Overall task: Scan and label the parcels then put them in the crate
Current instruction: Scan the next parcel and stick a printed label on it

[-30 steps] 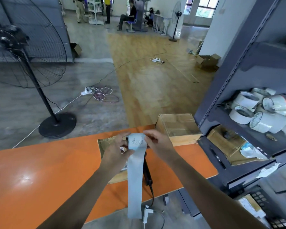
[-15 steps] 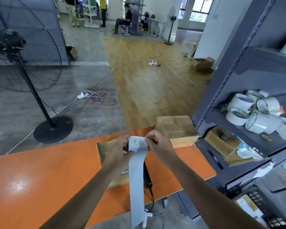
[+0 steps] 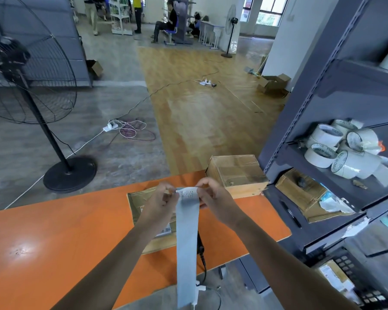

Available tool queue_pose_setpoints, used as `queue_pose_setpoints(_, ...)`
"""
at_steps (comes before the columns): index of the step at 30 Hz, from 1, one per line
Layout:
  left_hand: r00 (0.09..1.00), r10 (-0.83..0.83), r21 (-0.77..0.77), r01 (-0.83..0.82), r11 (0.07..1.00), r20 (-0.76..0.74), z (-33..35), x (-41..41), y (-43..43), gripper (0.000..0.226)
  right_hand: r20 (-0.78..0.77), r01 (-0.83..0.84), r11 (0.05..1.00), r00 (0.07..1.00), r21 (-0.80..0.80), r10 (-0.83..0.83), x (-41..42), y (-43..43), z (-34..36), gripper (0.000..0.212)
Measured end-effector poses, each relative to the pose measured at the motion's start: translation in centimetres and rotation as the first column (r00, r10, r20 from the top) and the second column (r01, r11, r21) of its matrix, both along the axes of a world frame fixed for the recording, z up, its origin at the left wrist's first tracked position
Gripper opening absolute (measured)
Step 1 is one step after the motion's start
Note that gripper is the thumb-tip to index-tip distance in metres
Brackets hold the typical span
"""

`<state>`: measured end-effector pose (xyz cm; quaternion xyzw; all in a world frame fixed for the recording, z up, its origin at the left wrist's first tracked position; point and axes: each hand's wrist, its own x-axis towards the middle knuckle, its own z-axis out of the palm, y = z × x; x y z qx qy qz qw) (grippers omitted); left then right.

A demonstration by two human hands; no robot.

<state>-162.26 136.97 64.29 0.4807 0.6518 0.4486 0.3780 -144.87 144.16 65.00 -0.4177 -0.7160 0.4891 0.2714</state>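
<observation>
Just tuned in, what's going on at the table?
The left hand and right hand pinch the top end of a long label strip, which hangs down past the near edge of the orange table. A flat parcel lies on the table under the hands, with a cardboard box beyond it.

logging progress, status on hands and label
Left hand, right hand pinch label strip top. Flat parcel on table beneath. Scanner beside it, behind strip.

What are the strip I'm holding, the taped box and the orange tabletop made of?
The label strip looks like matte paper, pale grey-blue and hanging limp. The box is brown cardboard under glossy clear tape. The tabletop seems to be smooth laminate or painted board; it reflects glare.
</observation>
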Motion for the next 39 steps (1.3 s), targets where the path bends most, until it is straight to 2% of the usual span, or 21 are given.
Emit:
queue_pose_setpoints(3, 0.998, 0.056, -0.003, -0.056, 0.998, -0.014, -0.1, 0.2, 0.4, 0.013, -0.017, 0.004, 1.000, 1.000, -0.023, -0.004, 0.0, 0.1, -0.2, 0.017)
queue_pose_setpoints(8, 0.987, 0.157, -0.029, -0.156, 0.987, 0.034, 0.0, 0.8, 1.1, 0.014, 0.022, 0.021, 1.000, 1.000, 0.012, -0.021, -0.2, -0.1, -0.5, 0.045)
queue_pose_setpoints(15, 0.975, 0.220, -0.060, -0.221, 0.974, -0.014, -0.2, 1.7, 1.5, 0.017, 0.094, 0.086, 0.996, 0.992, 0.007, -0.086, 0.3, 0.0, -1.0, 0.064)
queue_pose_setpoints(20, 0.979, 0.176, -0.136, -0.189, 0.973, -0.098, -0.9, 2.2, 2.0, 0.016, 0.191, 0.125, 0.991, 0.973, 0.046, -0.131, 0.9, 0.3, -2.3, 0.057)
queue_pose_setpoints(25, 0.984, 0.164, -0.177, -0.174, 0.969, -0.069, -2.3, 3.7, 2.3, 0.017, 0.270, 0.130, 0.988, 0.952, 0.078, -0.147, 2.4, 0.5, -4.8, 0.045)
queue_pose_setpoints(30, 0.987, 0.151, -0.257, -0.158, 0.953, -0.048, -4.1, 5.1, 3.4, 0.017, 0.403, 0.120, 0.985, 0.901, 0.121, -0.160, 4.9, 1.4, -8.2, 0.045)
queue_pose_setpoints(35, 0.990, 0.133, -0.353, -0.139, 0.925, -0.040, -6.9, 7.7, 5.0, 0.012, 0.578, 0.058, 0.982, 0.801, 0.180, -0.153, 7.2, 3.1, -12.3, 0.024)
queue_pose_setpoints(39, 0.990, 0.128, -0.401, -0.141, 0.905, -0.059, -9.0, 9.6, 5.8, 0.014, 0.689, 0.015, 0.987, 0.715, 0.157, -0.120, 8.2, 4.3, -15.1, 0.029)
